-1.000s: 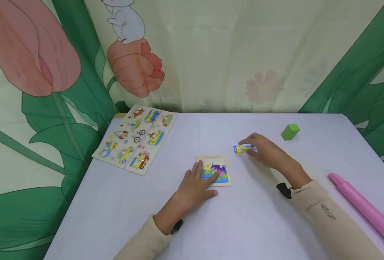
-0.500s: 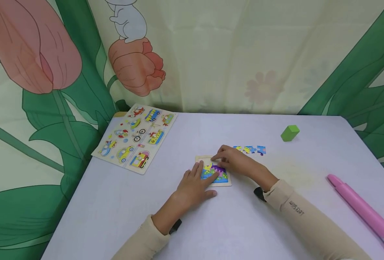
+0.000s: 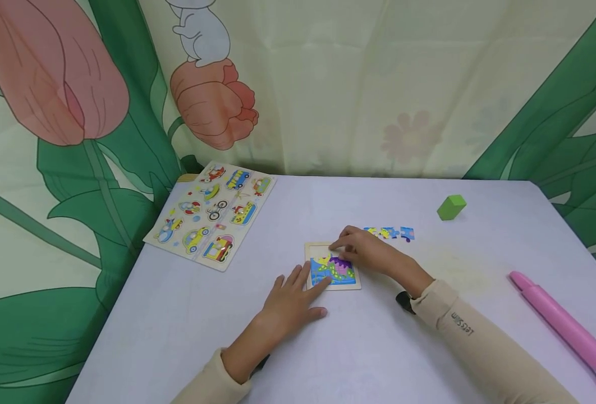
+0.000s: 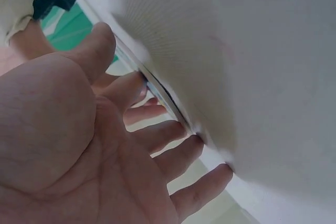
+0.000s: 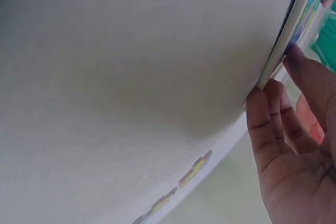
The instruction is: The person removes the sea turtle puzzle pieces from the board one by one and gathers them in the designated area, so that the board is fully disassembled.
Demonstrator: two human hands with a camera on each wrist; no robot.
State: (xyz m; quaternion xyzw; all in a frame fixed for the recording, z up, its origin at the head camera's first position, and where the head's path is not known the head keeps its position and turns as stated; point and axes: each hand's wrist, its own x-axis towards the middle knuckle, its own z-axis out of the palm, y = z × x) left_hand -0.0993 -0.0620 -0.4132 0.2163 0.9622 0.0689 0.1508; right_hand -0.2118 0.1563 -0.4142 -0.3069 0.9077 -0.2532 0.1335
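A: What's each grip doing?

B: The left hand point(image 3: 290, 308) lies open, fingers spread and touching the near-left part of the wooden frame point(image 3: 318, 244). The right hand point(image 3: 368, 249) bends over the far-right corner, thumb and fingers against it; I can't tell whether it pinches a piece.

A: And the puzzle?

B: In that frame, flat on the desk point(image 3: 278, 224) between both hands.

A: How far along?

B: Past halfway, I'd judge. Fitted pieces point(image 3: 345, 273) in blue, yellow, green and purple fill the near part. A bare strip shows on the far side, partly hidden by the right hand.

A: So what's left?

B: Probably the loose pieces point(image 3: 389, 232), lying in a short row just beyond that hand. At least three show.

A: Further out?

B: A green block point(image 3: 451, 207), a pink stick point(image 3: 563, 320) at the right, a vehicle board point(image 3: 203, 207) at the far left.
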